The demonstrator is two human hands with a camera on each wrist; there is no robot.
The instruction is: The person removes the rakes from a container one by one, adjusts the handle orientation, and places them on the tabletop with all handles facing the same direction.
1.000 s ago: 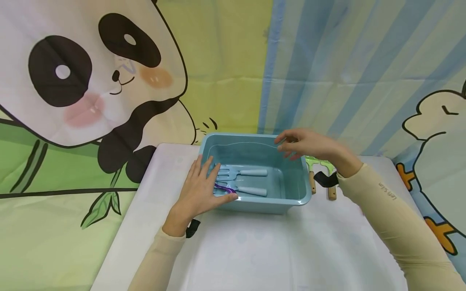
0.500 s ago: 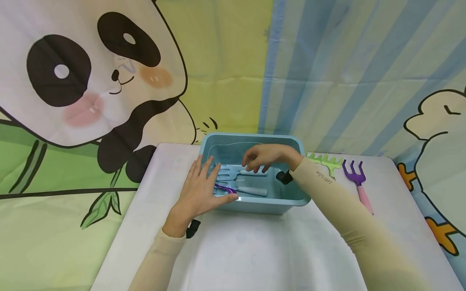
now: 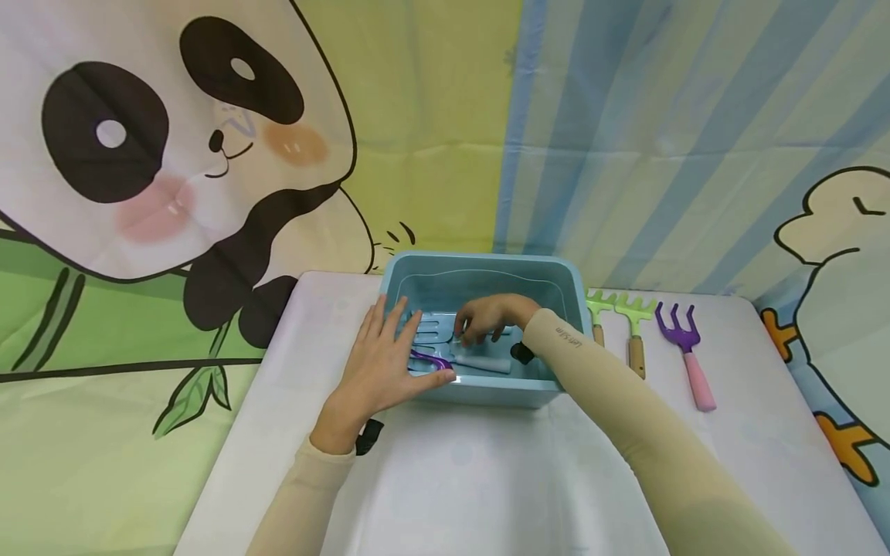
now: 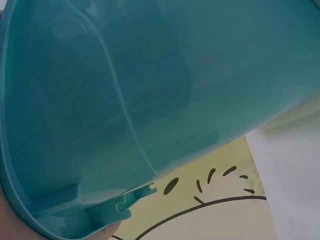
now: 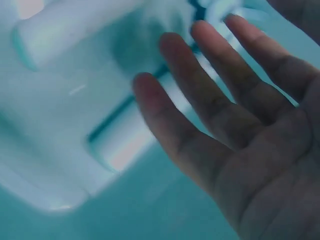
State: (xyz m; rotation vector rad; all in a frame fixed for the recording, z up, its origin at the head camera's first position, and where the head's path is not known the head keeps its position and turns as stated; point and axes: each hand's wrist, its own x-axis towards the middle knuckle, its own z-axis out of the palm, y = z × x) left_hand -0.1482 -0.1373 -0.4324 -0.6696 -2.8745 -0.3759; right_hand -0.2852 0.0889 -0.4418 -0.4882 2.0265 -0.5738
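A blue plastic bin (image 3: 487, 395) stands on the white table. My left hand (image 3: 375, 371) rests over its front left corner, fingers spread and straight, the thumb along the front rim. Inside lie two light-blue hand forks, the far fork (image 3: 433, 332) and the near fork (image 3: 483, 363), beside a purple piece (image 3: 434, 361) partly hidden by my left hand. My right hand (image 3: 490, 318) is down in the bin, over the far fork's handle. In the right wrist view its fingers (image 5: 185, 120) are spread and extended over a pale handle (image 5: 125, 137); contact cannot be told.
Right of the bin lie two green hand rakes with wooden handles, the nearer rake (image 3: 599, 309) and the farther rake (image 3: 636, 313). Beyond them is a purple hand fork (image 3: 681, 337) with a pink handle. A printed curtain (image 3: 431, 154) hangs behind the table (image 3: 459, 479).
My right hand has moved left from above the bin's right rim, then down inside toward the far blue fork. The left hand has stayed at the corner.
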